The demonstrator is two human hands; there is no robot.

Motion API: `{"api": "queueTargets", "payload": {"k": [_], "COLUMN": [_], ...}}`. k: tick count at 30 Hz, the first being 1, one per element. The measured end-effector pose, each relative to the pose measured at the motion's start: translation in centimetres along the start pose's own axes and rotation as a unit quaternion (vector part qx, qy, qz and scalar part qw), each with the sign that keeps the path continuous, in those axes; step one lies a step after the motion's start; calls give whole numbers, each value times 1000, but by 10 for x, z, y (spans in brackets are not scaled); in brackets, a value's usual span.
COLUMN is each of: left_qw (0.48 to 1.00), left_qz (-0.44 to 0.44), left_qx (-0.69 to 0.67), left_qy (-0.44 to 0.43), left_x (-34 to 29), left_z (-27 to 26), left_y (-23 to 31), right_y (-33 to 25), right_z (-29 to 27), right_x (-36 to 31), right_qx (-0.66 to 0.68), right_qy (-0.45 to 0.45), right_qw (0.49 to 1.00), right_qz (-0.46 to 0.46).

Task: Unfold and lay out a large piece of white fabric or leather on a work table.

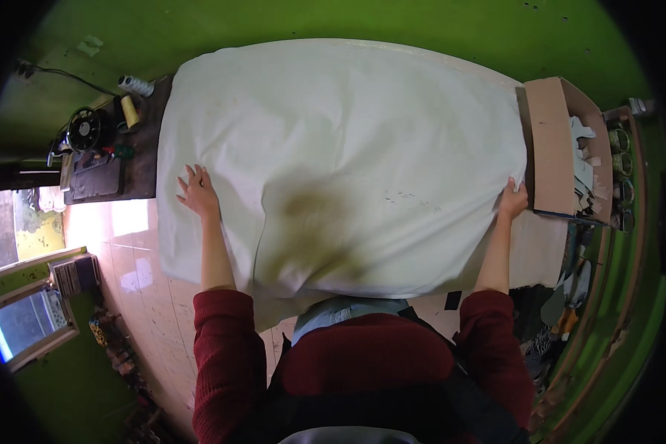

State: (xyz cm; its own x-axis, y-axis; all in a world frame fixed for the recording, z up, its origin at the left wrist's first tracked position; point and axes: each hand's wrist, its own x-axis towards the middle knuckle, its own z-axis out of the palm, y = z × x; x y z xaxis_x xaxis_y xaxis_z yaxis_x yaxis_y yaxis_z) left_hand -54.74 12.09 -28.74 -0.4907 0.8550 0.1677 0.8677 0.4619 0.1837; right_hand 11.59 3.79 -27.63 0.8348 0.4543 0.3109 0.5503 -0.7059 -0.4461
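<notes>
A large sheet of off-white cloth (340,155) lies spread over the table (536,248), covering nearly all of it from about 9 o'clock to 3 o'clock in the view, with its near edge hanging over the table's front at 6 o'clock. A dull brownish shadowed patch sits on the cloth just below its middle.

The left hand (196,191) lies flat on the cloth near its left edge, at about 9 o'clock, palm down, fingers (191,175) spread apart and pointing away from the person. The right hand (513,200) is at the cloth's right edge, at about 3 o'clock, its fingers closed on the edge of the cloth. Both forearms are bare below pushed-up dark red knitted sleeves (226,348).

Just beyond the right hand, at 2 to 3 o'clock, an open brown cardboard box (551,144) holds pale scraps of paper or cloth (583,174). At 10 o'clock, past the cloth's left edge, a dark sewing machine with a black handwheel (85,132) stands on a dark surface, with a yellow thread spool (129,111) and a white thread spool (137,86) beside it. The wall behind is bright green (311,22), and the floor at 8 o'clock is pale tile (155,296).
</notes>
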Motion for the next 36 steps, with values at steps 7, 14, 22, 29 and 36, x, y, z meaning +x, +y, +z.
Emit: {"api": "queueTargets", "payload": {"k": [7, 14, 22, 29, 36], "left_qw": [996, 989, 921, 965, 981], "left_qz": [5, 35, 118, 138, 152], "left_qx": [-63, -109, -278, -100, -75], "left_qy": [55, -95, -248, -199, -90], "left_x": [9, -6, -90, -123, -140], "left_z": [16, -9, -51, -40, -26], "left_y": [-7, 1, -13, -53, -42], "right_y": [-53, 20, 47, 105, 69], "right_z": [-13, 4, -51, -100, -110], "right_x": [12, 15, -18, -152, -173], "right_qx": [104, -1, 253, 16, 117], "right_qy": [40, -5, -164, -59, 43], "right_qw": [993, 999, 953, 998, 992], "right_qz": [-29, -32, -22, -7, 13]}}
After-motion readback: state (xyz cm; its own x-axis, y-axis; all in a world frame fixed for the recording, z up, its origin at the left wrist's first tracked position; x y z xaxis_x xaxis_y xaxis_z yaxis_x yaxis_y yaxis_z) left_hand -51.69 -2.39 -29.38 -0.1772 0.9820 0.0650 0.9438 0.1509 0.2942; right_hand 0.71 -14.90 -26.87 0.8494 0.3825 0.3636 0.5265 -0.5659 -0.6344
